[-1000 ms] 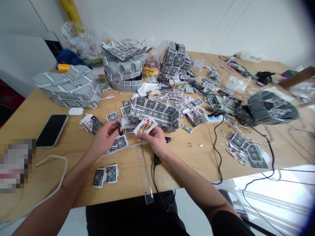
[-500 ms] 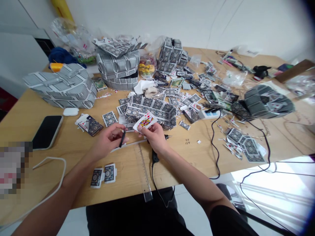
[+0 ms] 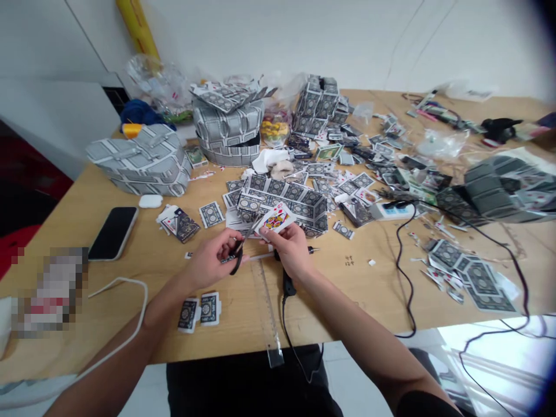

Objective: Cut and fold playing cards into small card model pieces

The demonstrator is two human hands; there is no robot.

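Note:
My left hand (image 3: 216, 258) is closed around black-handled scissors (image 3: 237, 256), whose blades point up at the left edge of a face card. That playing card (image 3: 278, 219), a queen or jack of diamonds by its look, is pinched in my right hand (image 3: 292, 248). Just behind the card stands an open box woven from folded cards (image 3: 284, 194). Beneath my right hand lies a black corded tool with a metal tip (image 3: 288, 284). A clear ruler (image 3: 267, 318) reaches over the table's front edge. Two notched cards (image 3: 210, 308) lie face down near my left forearm.
Card-woven baskets (image 3: 143, 159) stand along the back left, and another (image 3: 504, 185) lies at the right. Loose cards and scraps (image 3: 360, 182) cover the back middle. A power strip (image 3: 393, 211) trails black cords to the right. A phone (image 3: 113, 233) and white cable (image 3: 141, 284) are at the left.
The view has swung left, so everything sits further right. My left hand has turned the scissors so that the blades now meet the card's left edge; before, they were apart from it.

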